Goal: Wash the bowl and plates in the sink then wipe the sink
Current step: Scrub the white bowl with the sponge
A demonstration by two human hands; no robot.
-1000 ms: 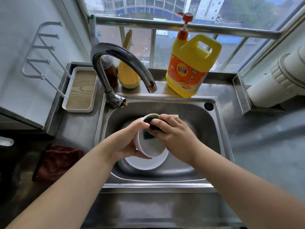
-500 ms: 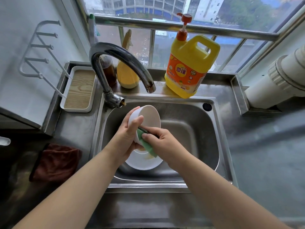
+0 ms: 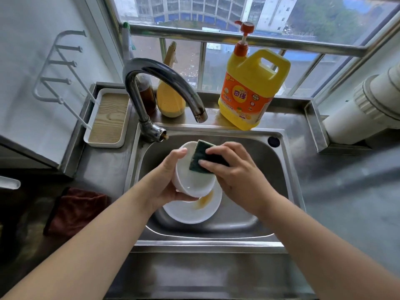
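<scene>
Over the steel sink [image 3: 279, 169], my left hand [image 3: 166, 178] grips a white bowl [image 3: 192, 180] by its left rim, tilted with the opening toward me. My right hand [image 3: 233, 169] holds a dark green sponge [image 3: 203, 158] and presses it against the bowl's upper inner rim. Below the bowl, a white plate [image 3: 186, 213] lies on the sink floor with an orange-brown smear near its right edge. Whether more plates lie under it I cannot tell.
The curved tap [image 3: 160, 83] arches over the sink's back left. A yellow detergent jug [image 3: 251, 87] with a pump stands behind the sink. A wood-lined tray [image 3: 108, 120] sits left, a dark red cloth [image 3: 75, 208] on the left counter. White pipe [image 3: 368, 105] at right.
My right hand has carried the sponge from the bowl's lower outer side up to its top inner rim. The bowl has tilted so its opening faces me more.
</scene>
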